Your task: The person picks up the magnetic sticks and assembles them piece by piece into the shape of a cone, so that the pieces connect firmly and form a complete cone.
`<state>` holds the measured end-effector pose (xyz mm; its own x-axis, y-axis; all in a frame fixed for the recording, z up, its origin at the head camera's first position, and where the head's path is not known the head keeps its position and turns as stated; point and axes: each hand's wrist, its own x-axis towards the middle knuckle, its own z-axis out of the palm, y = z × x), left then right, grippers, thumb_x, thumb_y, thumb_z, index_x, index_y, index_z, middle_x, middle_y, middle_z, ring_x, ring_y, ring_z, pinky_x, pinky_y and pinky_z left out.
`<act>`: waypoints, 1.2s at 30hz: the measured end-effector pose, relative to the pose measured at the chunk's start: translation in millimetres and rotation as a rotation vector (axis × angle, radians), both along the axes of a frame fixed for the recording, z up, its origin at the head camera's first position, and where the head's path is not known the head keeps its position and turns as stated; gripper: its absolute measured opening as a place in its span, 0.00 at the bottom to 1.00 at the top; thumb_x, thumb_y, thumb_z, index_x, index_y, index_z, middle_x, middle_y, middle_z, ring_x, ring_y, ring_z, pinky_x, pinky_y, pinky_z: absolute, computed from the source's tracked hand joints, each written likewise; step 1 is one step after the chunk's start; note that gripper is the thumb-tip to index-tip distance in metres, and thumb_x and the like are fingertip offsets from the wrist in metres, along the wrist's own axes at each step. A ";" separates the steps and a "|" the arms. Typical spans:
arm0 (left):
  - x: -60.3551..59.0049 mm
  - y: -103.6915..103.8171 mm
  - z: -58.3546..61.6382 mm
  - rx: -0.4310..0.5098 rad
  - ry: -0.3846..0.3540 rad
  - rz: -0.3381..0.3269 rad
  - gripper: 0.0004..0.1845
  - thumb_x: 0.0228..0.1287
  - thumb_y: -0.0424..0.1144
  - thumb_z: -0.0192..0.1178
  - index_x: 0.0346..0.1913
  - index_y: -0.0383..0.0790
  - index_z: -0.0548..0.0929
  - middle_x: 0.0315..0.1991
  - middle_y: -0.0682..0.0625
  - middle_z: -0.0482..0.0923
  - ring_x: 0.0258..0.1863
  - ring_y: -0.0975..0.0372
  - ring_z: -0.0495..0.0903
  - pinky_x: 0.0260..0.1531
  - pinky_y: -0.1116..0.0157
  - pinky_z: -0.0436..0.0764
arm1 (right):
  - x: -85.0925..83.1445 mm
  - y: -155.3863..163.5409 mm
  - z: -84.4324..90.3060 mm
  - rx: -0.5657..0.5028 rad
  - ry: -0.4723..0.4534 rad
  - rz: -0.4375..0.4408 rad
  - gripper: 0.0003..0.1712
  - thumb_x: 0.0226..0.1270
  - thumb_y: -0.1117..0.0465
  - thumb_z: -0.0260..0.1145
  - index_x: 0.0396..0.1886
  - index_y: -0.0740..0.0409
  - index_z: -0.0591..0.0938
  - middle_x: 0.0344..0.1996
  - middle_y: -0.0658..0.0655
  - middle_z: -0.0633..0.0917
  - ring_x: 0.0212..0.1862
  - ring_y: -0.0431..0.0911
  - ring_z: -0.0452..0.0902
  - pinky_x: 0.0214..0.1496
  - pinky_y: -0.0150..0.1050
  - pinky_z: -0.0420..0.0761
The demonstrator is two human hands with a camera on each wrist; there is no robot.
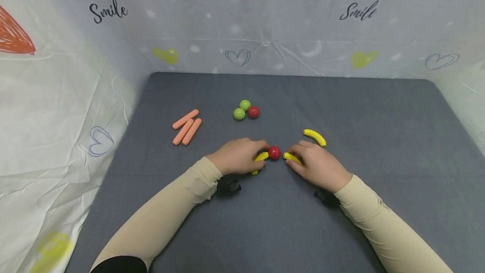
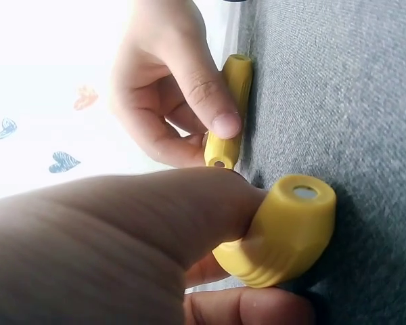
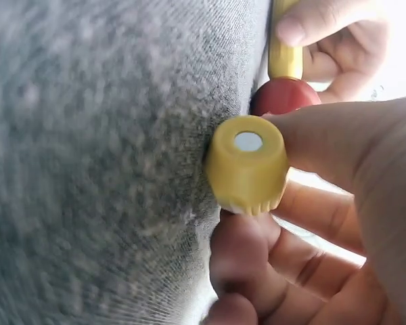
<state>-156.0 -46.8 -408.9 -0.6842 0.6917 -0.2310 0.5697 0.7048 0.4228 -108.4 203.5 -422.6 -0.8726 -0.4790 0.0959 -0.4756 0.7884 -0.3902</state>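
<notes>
Head view: hands (image 1: 238, 157) (image 1: 318, 164) on two bananas (image 1: 260, 158) (image 1: 292, 158)

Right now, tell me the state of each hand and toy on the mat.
left hand: grips a yellow banana piece
right hand: grips another yellow banana piece
red ball: lying between both pieces
third banana piece: lying free
three orange sticks: lying side by side

Grey cloth surface (image 1: 379, 146). On it: three orange sticks (image 1: 187, 127), two green balls (image 1: 241, 110) touching a red ball (image 1: 253, 112), lone yellow banana piece (image 1: 314, 137) right of centre.
</notes>
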 end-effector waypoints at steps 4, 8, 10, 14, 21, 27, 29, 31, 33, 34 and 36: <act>1.4 1.5 0.6 -0.009 0.008 -0.008 0.23 0.74 0.48 0.65 0.67 0.45 0.80 0.28 0.57 0.79 0.24 0.65 0.77 0.26 0.67 0.74 | 1.7 -0.7 0.3 -0.002 0.015 -0.009 0.11 0.67 0.59 0.76 0.46 0.57 0.89 0.34 0.49 0.84 0.35 0.40 0.78 0.40 0.43 0.82; 2.7 3.1 0.9 -0.026 0.013 -0.014 0.24 0.74 0.49 0.65 0.68 0.46 0.79 0.30 0.57 0.79 0.27 0.65 0.77 0.29 0.66 0.76 | 2.8 -1.4 1.0 0.002 0.022 -0.014 0.11 0.67 0.58 0.77 0.45 0.56 0.89 0.33 0.47 0.83 0.33 0.39 0.76 0.37 0.42 0.80; 3.3 3.4 1.1 -0.027 0.013 -0.017 0.25 0.74 0.49 0.65 0.69 0.46 0.79 0.30 0.57 0.79 0.27 0.65 0.77 0.29 0.66 0.76 | 2.9 -1.5 1.0 0.009 0.025 -0.014 0.11 0.67 0.57 0.77 0.45 0.56 0.89 0.33 0.47 0.83 0.32 0.38 0.75 0.36 0.41 0.80; 4.3 3.4 2.1 -0.010 0.004 -0.025 0.26 0.74 0.52 0.65 0.68 0.46 0.79 0.29 0.57 0.79 0.27 0.65 0.77 0.29 0.66 0.77 | 2.8 -1.4 0.2 0.015 0.035 -0.006 0.12 0.67 0.57 0.77 0.46 0.56 0.89 0.33 0.48 0.83 0.32 0.38 0.75 0.37 0.41 0.80; 5.2 2.9 2.6 0.021 -0.029 -0.012 0.27 0.75 0.60 0.62 0.66 0.47 0.80 0.35 0.57 0.82 0.33 0.64 0.79 0.35 0.65 0.79 | 2.8 -5.4 -0.6 0.005 0.035 0.034 0.13 0.68 0.55 0.77 0.48 0.54 0.90 0.34 0.46 0.82 0.31 0.37 0.73 0.35 0.38 0.78; 8.2 6.1 1.8 0.073 -0.006 -0.021 0.22 0.74 0.56 0.64 0.62 0.48 0.83 0.45 0.56 0.81 0.37 0.65 0.78 0.38 0.67 0.79 | 4.0 -10.8 1.0 0.002 0.040 0.062 0.13 0.68 0.55 0.77 0.48 0.55 0.91 0.32 0.46 0.80 0.30 0.36 0.72 0.34 0.36 0.78; 9.0 7.4 1.0 0.084 0.003 -0.030 0.21 0.74 0.55 0.66 0.60 0.47 0.84 0.44 0.56 0.81 0.37 0.65 0.78 0.38 0.67 0.79 | 4.5 -11.3 1.4 0.003 0.031 0.063 0.13 0.67 0.55 0.78 0.48 0.55 0.91 0.33 0.46 0.80 0.31 0.36 0.73 0.35 0.36 0.78; 9.6 8.3 0.4 0.090 0.005 -0.035 0.19 0.73 0.54 0.66 0.58 0.47 0.84 0.44 0.57 0.81 0.37 0.65 0.77 0.38 0.68 0.79 | 4.7 -10.8 1.5 0.002 0.018 0.063 0.13 0.67 0.55 0.78 0.48 0.56 0.91 0.33 0.46 0.81 0.31 0.36 0.73 0.36 0.37 0.79; 9.5 8.9 0.2 0.093 0.004 -0.037 0.18 0.73 0.53 0.67 0.57 0.47 0.84 0.43 0.57 0.81 0.38 0.65 0.77 0.38 0.68 0.79 | 4.3 -9.7 2.2 -0.005 -0.003 0.068 0.13 0.68 0.55 0.77 0.48 0.56 0.90 0.34 0.46 0.81 0.32 0.36 0.74 0.36 0.37 0.79; 9.3 9.0 0.2 0.094 0.001 -0.036 0.18 0.73 0.53 0.67 0.56 0.47 0.84 0.43 0.57 0.81 0.38 0.65 0.77 0.38 0.68 0.79 | 4.0 -8.9 2.8 -0.010 -0.014 0.070 0.13 0.68 0.55 0.77 0.48 0.55 0.90 0.34 0.46 0.82 0.32 0.36 0.74 0.37 0.37 0.79; 8.4 9.2 0.5 0.096 0.000 -0.034 0.17 0.72 0.53 0.67 0.55 0.47 0.84 0.42 0.57 0.81 0.38 0.65 0.78 0.37 0.68 0.79 | 3.1 -6.4 4.2 -0.024 -0.041 0.069 0.14 0.69 0.54 0.76 0.49 0.55 0.90 0.35 0.45 0.82 0.33 0.36 0.74 0.38 0.37 0.79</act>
